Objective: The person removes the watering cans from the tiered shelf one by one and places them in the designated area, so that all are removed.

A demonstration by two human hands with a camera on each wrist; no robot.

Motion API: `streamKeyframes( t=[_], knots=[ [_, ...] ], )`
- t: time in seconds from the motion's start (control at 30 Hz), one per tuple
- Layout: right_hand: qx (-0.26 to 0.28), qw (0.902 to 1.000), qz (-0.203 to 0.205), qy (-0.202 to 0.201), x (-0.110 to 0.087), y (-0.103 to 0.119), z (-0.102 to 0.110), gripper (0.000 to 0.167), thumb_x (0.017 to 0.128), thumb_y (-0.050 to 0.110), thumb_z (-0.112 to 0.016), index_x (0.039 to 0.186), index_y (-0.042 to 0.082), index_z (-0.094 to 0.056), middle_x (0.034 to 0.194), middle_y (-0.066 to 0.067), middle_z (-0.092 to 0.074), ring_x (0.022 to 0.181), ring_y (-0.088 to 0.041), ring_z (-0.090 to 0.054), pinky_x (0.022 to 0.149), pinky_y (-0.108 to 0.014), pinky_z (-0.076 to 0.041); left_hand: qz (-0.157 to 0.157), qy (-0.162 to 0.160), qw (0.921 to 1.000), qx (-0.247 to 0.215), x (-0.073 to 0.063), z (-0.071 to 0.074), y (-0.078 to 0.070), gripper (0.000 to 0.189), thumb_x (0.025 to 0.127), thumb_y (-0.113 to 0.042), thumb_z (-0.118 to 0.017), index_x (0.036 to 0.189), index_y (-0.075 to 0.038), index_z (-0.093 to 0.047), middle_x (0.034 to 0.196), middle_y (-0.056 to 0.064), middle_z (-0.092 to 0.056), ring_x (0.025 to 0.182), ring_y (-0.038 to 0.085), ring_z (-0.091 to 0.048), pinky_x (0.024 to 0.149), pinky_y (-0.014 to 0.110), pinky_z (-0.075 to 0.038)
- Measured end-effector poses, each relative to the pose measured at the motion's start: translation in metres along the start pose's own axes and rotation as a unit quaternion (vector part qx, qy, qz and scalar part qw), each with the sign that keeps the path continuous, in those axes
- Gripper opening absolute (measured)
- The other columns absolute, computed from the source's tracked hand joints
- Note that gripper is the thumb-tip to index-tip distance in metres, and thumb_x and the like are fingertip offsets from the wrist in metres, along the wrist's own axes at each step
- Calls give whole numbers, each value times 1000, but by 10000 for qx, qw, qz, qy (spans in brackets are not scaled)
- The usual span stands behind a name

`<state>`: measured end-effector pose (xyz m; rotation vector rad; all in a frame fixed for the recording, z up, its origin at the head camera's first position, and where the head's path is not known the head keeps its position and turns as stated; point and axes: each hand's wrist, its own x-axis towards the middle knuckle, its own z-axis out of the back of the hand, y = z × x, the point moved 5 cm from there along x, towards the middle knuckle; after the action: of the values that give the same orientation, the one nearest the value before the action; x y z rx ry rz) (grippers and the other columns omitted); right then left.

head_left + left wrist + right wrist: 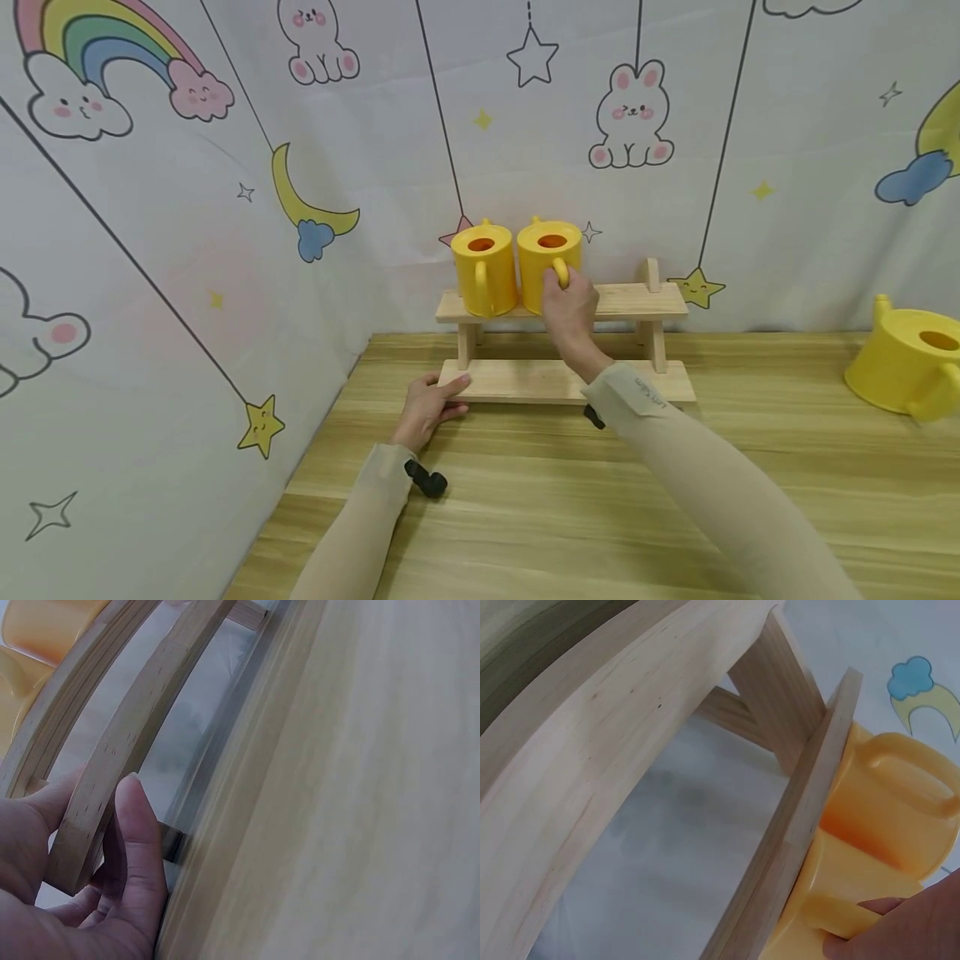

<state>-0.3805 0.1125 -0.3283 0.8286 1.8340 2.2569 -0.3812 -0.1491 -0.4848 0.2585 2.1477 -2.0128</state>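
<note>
Two yellow watering cans stand side by side on the upper board of a pale wooden two-tier rack (517, 382). By its handle, my right hand (572, 310) grips the right-hand watering can (534, 267); in the right wrist view its fingers (900, 930) curl around that handle. The left-hand watering can (498, 275) stands close beside it, handle facing me. Down at the rack's left end, my left hand (425, 408) holds the lower board. The left wrist view shows that board (112, 750) between the thumb and fingers of the left hand (135, 885).
A third yellow watering can (885, 367) stands on the wood-grain table (525, 500) at the far right, partly cut off by the frame. A small wooden peg (652, 275) rises at the upper board's right end. A patterned cloth wall (405, 167) closes off the back and left.
</note>
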Motion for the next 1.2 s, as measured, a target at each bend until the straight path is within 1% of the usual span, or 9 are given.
streamKeyframes(
  t=[0.37, 0.6, 0.87, 1.1, 1.2],
  knots=[
    [-6, 9999, 113, -84, 1, -1, 11, 42, 105, 25, -56, 65, 17, -43, 60, 5, -43, 54, -13, -43, 47, -21, -30, -2, 3, 10000, 3, 0, -2, 1, 60, 101, -17, -82, 150, 3, -55, 120, 14, -69, 78, 10, -77, 67, 20, -68],
    [5, 9992, 315, -237, 1, 2, 22, 42, 104, 23, -57, 64, 18, -43, 62, 3, -47, 58, -16, -47, 49, -22, -33, -11, -22, 10000, 31, 0, -2, 1, 61, 100, -17, -83, 150, 3, -54, 121, 15, -69, 80, 12, -78, 68, 21, -68],
    [26, 9982, 462, -392, 2, 2, 34, 42, 102, 21, -57, 63, 19, -42, 60, 5, -45, 58, -16, -46, 49, -22, -32, -32, -54, 10000, -9, 0, -1, 0, 59, 100, -17, -83, 148, 5, -56, 113, 12, -70, 73, 10, -76, 66, 20, -68],
    [120, 9987, 370, -323, 4, -1, 47, 41, 104, 23, -56, 66, 17, -44, 62, 3, -48, 58, -16, -47, 48, -23, -34, -87, 22, 10000, -26, 1, 1, 2, 56, 101, -17, -82, 147, 4, -56, 110, 9, -72, 74, 9, -75, 68, 21, -68],
    [108, 9989, 349, -309, 5, -3, 56, 40, 105, 24, -55, 67, 16, -45, 63, 3, -46, 58, -16, -47, 49, -22, -35, -99, 39, 9999, -29, 2, -1, 3, 55, 101, -17, -82, 145, 4, -57, 107, 8, -72, 73, 9, -74, 67, 20, -68]
  ],
)
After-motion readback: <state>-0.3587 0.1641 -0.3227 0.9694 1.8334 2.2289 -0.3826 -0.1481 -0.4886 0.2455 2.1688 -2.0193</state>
